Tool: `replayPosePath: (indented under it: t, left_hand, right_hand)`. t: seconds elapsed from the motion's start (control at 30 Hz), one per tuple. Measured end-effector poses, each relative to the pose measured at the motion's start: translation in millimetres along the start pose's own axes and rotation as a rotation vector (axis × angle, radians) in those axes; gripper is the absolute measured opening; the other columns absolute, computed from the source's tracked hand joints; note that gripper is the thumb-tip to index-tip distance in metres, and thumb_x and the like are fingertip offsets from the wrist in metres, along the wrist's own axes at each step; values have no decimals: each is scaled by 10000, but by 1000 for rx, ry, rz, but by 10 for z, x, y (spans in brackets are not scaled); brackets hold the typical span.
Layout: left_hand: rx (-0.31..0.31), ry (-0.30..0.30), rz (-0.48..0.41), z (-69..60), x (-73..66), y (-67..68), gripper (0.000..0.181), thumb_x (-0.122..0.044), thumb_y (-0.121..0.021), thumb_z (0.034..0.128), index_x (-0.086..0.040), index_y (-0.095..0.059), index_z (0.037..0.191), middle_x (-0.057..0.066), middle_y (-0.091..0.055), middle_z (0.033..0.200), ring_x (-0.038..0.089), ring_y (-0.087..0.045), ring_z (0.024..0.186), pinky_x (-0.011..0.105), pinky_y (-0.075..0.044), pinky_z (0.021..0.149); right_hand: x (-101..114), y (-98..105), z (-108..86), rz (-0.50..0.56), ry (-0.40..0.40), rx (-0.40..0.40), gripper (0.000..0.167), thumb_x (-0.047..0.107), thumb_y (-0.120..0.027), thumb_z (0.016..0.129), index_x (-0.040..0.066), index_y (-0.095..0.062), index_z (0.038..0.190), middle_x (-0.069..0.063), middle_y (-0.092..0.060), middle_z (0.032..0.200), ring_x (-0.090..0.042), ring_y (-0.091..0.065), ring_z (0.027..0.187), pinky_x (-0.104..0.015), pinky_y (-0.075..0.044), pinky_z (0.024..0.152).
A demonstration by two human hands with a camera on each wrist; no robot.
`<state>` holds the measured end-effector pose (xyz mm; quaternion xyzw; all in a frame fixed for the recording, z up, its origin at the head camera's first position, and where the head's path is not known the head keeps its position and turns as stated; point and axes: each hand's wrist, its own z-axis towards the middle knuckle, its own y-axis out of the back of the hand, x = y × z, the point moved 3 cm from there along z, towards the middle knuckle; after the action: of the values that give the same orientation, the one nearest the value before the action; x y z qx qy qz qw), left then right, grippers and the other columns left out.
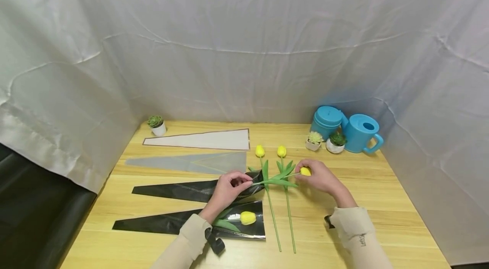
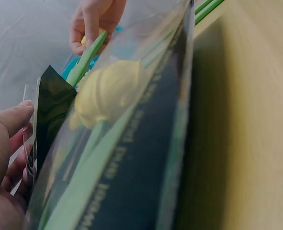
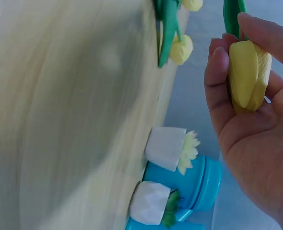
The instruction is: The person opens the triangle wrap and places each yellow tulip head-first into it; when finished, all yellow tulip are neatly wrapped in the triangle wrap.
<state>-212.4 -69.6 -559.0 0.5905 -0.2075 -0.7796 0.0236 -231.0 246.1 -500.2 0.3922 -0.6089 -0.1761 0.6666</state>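
My left hand [image 1: 228, 188] pinches the mouth edge of a black flower sleeve [image 1: 168, 191]; in the left wrist view, its thumb and fingers grip the clear film. In my right hand [image 1: 318, 177] is a yellow tulip [image 3: 249, 74], held around its bloom and upper stem. The tulip's stem points left into the sleeve's mouth, while its green leaves [image 1: 280, 182] stay outside. Nearer me lies another black sleeve [image 1: 153, 223] with a yellow tulip [image 1: 248, 218] inside. Two more tulips [image 1: 260, 151] [image 1: 282, 151] lie on the table beyond the held tulip's leaves, their stems running toward me.
Flat sleeves, one grey [image 1: 217, 163] and one white [image 1: 202, 139], lie farther back. A small potted succulent [image 1: 158, 130] stands back left. At back right are two more succulents [image 1: 313, 144] [image 1: 335, 146], a blue lidded bucket [image 1: 326, 118] and a blue watering can [image 1: 359, 135].
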Motion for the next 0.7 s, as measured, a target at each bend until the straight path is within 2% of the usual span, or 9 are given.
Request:
replayPosePath:
  t: [0.33,0.47,0.63,0.7]
  left_hand:
    - [0,-36,-23,-1,-62,-25,116,-302,-769,953,-226,-811,1030,-26,-675,889,111,-545,688,257,-482,611]
    - [-2,-50,-33,-3,-83,-35,101,-285,-770,953,-231,-810,1028,-25,-672,883,109,-541,678,253,-478,600]
    - [1,-52,-41,4,-105,-45,96,-291,-769,953,-247,-808,1028,-27,-677,882,117,-549,684,255,-483,601]
    - [7,-48,-40,8,-116,-51,100,-307,-769,952,-253,-808,1027,-30,-683,884,121,-552,686,253,-482,606]
  right_hand:
    - [213,-68,-6,1,63,-11,96,137,-765,938,182,-684,912,-4,-680,975,-181,-559,869,-375,-457,816]
    - [247,-102,5,-9,69,-32,91,135,-769,934,175,-691,907,-19,-704,1022,-195,-595,929,-403,-476,852]
    - [300,-156,31,-11,85,-36,78,129,-767,933,165,-700,915,-53,-727,1089,-249,-639,1074,-504,-490,975]
    - [323,-178,40,-15,88,-32,78,131,-766,931,166,-698,915,-55,-728,1088,-249,-640,1072,-506,-491,971]
